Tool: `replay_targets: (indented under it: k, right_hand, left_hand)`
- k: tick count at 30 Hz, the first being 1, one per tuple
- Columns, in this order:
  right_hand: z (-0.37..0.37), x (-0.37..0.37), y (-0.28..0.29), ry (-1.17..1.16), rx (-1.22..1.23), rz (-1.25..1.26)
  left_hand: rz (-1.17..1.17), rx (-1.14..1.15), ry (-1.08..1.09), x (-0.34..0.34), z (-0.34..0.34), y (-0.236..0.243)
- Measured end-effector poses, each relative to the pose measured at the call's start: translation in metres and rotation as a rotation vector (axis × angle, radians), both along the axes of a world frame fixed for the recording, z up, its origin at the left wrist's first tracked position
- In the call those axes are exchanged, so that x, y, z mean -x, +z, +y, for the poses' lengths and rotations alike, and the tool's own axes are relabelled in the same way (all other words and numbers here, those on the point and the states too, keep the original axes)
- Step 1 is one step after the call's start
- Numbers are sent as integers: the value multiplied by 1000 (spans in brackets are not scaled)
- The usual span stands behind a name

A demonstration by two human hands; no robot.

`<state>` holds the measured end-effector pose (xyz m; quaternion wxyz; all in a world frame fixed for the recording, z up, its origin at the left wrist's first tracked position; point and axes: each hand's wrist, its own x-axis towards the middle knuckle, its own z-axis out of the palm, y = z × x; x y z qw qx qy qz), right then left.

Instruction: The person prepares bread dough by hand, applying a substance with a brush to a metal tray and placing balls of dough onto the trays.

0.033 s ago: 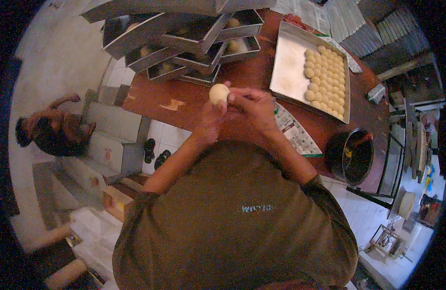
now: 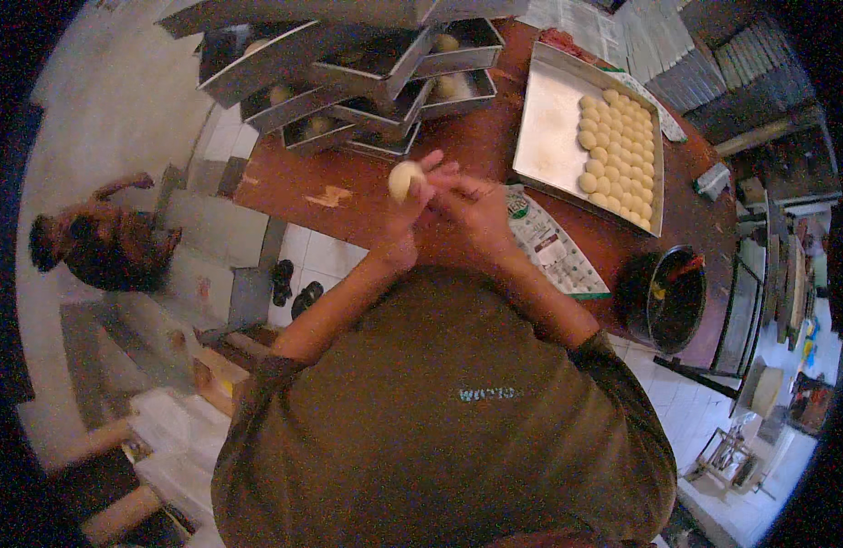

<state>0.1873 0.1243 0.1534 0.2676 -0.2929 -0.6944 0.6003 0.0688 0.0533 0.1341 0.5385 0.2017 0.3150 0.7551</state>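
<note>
A pale round dough ball (image 2: pixel 405 182) rests in my left hand (image 2: pixel 405 212), above the near side of the brown table (image 2: pixel 303 178). The thumb lies against the ball, while other fingers of that hand reach out toward the right. Close beside them is my right hand (image 2: pixel 481 212), its fingers bent together in a pinch at the left fingers. Whatever may be between them is too small to make out. To the right, a shallow metal tray (image 2: pixel 542 137) carries rows of similar dough balls (image 2: pixel 618 151) along its right half.
Stacked metal pans (image 2: pixel 348 91) with dough balls stand at the table's far left. A printed packet (image 2: pixel 558 247) lies right of my hands, near a dark round pot (image 2: pixel 663 297). Another person (image 2: pixel 106 237) is at the left, beside large grey boxes (image 2: pixel 198 233).
My right fingers have drawn off the dough ball toward the right. The ball has shifted slightly left with my left hand, whose fingers have straightened.
</note>
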Motion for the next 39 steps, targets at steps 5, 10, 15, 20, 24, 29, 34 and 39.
replay_targets:
  k: [5, 10, 15, 20, 24, 29, 34, 39]
  right_hand:
    - [-15, -8, 42, 222, -712, -154]
    - [-18, 19, 6, 178, -765, 23]
    - [5, -10, -90, 448, -1020, -344]
    - [38, 37, -156, 398, -1247, -473]
    - [-5, 63, -189, 408, -1139, -420]
    - [30, 36, -87, 720, -1054, -715]
    - [12, 48, -85, 504, -1042, -563]
    - [43, 19, -137, 413, -1028, -482]
  left_hand:
    - [883, 262, 314, 44, -9, -50]
    - [1010, 340, 140, 52, -34, -93]
    - [1380, 379, 200, 69, -96, -69]
    - [1086, 1081, 430, 125, -197, -179]
    - [963, 1118, 440, 91, -259, -254]
    - [813, 1297, 395, 23, -301, -272]
    - [851, 1482, 190, -31, -360, -328]
    - [769, 1379, 302, -3, -338, -296]
